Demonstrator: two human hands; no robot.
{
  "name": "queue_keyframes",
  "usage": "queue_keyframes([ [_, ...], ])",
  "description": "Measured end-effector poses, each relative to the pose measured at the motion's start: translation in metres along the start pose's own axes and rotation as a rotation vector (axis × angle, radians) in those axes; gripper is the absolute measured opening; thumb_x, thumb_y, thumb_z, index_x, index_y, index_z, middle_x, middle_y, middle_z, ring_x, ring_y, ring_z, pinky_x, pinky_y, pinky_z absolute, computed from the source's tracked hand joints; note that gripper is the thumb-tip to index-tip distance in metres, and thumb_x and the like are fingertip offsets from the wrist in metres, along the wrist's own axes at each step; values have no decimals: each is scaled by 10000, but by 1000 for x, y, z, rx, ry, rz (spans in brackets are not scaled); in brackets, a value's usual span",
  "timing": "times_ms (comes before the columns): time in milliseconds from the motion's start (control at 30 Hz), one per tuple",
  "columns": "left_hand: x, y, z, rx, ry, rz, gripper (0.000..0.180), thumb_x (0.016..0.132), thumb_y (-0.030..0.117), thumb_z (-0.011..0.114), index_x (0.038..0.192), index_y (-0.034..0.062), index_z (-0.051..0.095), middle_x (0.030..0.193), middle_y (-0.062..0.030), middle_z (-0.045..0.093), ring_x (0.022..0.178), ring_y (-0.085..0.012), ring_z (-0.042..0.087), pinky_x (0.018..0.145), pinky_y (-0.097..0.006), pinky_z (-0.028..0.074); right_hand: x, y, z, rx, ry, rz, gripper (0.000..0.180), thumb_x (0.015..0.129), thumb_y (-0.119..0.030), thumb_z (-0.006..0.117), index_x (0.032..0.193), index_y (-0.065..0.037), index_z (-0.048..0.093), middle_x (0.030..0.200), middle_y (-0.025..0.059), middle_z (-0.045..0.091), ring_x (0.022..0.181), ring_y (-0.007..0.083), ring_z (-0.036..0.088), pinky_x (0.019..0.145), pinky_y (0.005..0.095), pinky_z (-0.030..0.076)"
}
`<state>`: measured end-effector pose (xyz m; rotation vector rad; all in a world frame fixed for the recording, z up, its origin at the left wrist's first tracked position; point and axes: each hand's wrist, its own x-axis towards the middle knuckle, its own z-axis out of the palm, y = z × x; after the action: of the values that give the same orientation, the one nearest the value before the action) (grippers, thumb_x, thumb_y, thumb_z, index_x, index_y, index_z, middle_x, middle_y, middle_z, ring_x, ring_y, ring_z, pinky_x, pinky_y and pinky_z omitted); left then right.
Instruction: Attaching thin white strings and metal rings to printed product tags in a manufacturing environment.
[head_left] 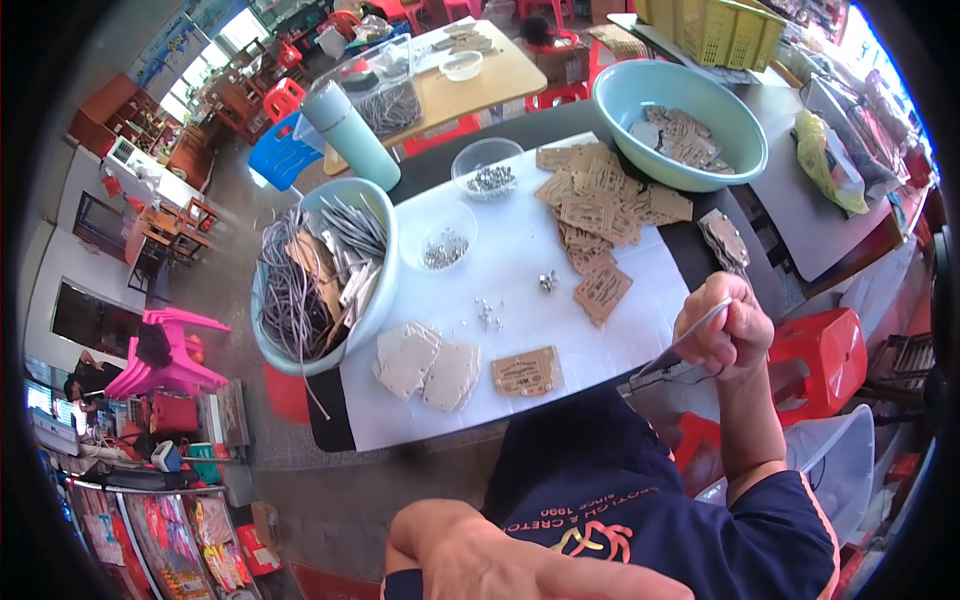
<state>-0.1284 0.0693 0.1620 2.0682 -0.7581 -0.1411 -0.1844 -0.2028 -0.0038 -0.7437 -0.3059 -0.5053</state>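
Note:
My right hand (pixel 725 325) is raised at the right of the table's near edge, its fingers closed on a thin grey cord (pixel 672 356). The cord hangs down toward the left, beside my dark shirt. Close to the camera, my left hand (pixel 500 565) crosses the bottom edge with one digit stretched to the right; its other fingers are mostly cut off. No object shows in it. On the white sheet (pixel 520 290) in front of me lies a single brown printed card (pixel 528 372). Blank grey cards (pixel 428 365) lie to its left, and a heap of brown cards (pixel 600 205) farther off.
A blue basin (pixel 388 290) of grey cords stands at left, a green bottle (pixel 350 135) behind it. Two clear bowls (pixel 475 225) (pixel 488 150) hold small metal parts; loose ones (pixel 547 281) lie nearby. Another basin (pixel 745 165) holds cards. A red stool (pixel 820 360) stands at right.

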Motion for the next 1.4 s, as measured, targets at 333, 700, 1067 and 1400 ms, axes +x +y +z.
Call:
queue_keyframes([
  [333,22,37,28,-1150,203,133,264,935,402,699,1107,215,628,911,80,666,921,-127,559,768,-358,517,-1,2,-2,13,37,23,227,1007,-158,583,1016,55,661,649,58,535,478,60,359,475,260,306],
  [700,44,33,29,-1228,216,200,253,938,409,689,1072,202,629,880,61,653,899,-124,558,804,-347,493,2,5,-1,19,27,25,208,1001,-162,587,1004,37,648,643,67,544,464,68,350,471,264,299],
  [1067,37,17,37,-1348,254,292,251,943,417,678,1033,188,630,846,40,638,874,-120,556,844,-335,466,-5,9,-3,-13,-3,51,209,999,-174,597,976,28,647,630,66,549,450,71,353,469,271,290],
  [1400,67,-5,25,-1422,248,407,257,946,425,668,998,175,631,815,21,625,852,-117,555,880,-323,442,3,1,1,-307,28,89,265,989,-205,612,962,45,696,644,88,589,507,105,447,505,277,337],
])
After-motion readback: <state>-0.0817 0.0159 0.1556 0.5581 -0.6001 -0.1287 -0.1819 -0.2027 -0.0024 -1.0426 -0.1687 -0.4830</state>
